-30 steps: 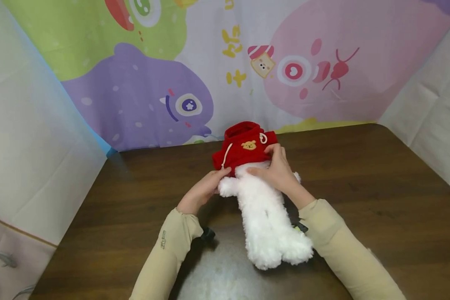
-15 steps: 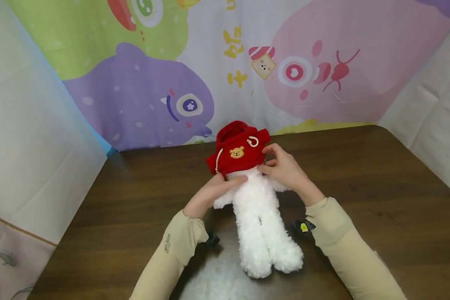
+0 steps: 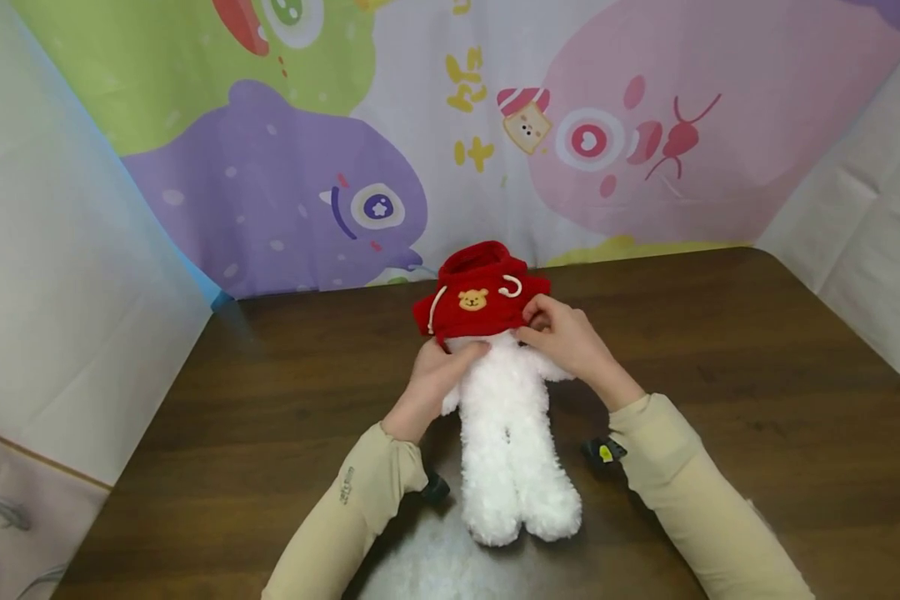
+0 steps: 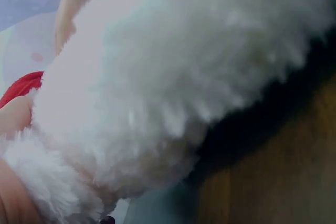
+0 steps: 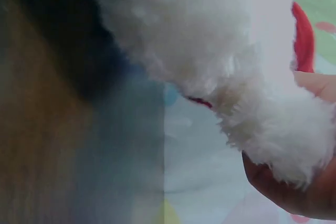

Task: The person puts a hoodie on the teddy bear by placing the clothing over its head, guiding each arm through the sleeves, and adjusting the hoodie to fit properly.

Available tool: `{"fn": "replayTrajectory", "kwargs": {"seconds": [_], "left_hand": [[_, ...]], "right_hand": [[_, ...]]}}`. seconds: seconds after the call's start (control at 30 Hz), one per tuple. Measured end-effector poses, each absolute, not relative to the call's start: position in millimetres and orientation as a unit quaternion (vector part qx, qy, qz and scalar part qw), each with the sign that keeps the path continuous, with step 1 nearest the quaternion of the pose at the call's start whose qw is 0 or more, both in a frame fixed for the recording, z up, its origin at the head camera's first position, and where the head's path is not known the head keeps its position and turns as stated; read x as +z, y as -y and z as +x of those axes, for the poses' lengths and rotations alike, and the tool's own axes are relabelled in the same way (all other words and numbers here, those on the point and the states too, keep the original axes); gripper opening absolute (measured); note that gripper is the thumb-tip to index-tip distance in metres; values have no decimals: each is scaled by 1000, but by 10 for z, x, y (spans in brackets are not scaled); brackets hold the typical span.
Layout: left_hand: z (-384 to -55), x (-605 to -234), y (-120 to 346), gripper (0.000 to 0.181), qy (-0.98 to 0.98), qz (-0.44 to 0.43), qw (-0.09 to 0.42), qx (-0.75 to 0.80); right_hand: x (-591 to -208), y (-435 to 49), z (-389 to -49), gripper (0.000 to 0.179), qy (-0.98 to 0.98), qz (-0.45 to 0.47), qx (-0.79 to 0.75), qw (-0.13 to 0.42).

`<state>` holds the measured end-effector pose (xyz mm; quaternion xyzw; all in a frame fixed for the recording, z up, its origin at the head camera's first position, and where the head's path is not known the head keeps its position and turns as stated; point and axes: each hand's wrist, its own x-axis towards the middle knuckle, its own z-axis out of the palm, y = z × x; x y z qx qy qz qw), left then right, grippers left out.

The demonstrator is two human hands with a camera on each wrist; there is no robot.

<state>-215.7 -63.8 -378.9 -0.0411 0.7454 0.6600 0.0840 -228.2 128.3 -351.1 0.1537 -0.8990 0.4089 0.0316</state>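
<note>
A white fluffy plush toy (image 3: 504, 408) lies along the table with its legs toward me. A small red hoodie (image 3: 480, 287) with a bear-face patch and white drawstrings covers its head end, so the head is hidden. My left hand (image 3: 433, 379) grips the toy's upper body on the left, its thumb across the chest just below the hem. On the other side my right hand (image 3: 572, 340) pinches the hoodie's hem at its right corner. White fur (image 4: 157, 77) fills much of the left wrist view. In the right wrist view, the toy's arm (image 5: 283, 129) lies against the right hand.
The brown wooden table (image 3: 705, 400) extends to both sides. A printed cartoon curtain (image 3: 465, 192) hangs behind its far edge, close to the hoodie. White cloth panels (image 3: 82, 250) stand at the left and right. Dark wrist-camera mounts (image 3: 603, 452) sit under the sleeves.
The toy's legs have swung left, so the body lies straighter. My left thumb has moved onto the chest. My right hand has shifted from the chest to the hoodie's hem.
</note>
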Motion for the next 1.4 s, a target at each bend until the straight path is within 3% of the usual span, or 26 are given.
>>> {"fn": "replayTrajectory", "kwargs": {"seconds": [0.37,0.53,0.7,0.8,0.97,1.07,1.23,1.4], "left_hand": [[-2160,-3784,610,66,-766,-49,17,640],[-2149,-3793,648,49,-826,-37,-12,563],[-2160,-3763,678,41,-825,-14,-3,565],[-2161,-3740,688,40,-824,-13,7,567],[-2137,-3731,665,40,-837,5,-3,547],[-2116,-3745,640,39,-841,21,-14,540],[-2100,-3773,628,39,-843,0,-28,536],[-2125,-3764,644,38,-847,-18,-40,531]], "right_hand": [[-3469,-1317,-2252,8,901,226,370,5],[-3457,-1361,-2256,7,905,221,365,1],[-3416,-1389,-2248,12,919,216,330,-4],[-3379,-1357,-2216,22,942,206,263,43],[-3340,-1234,-2142,38,921,235,220,217],[-3353,-1168,-2126,41,885,284,231,287],[-3431,-1093,-2108,25,848,323,241,343],[-3457,-1052,-2103,15,832,342,252,356]]}}
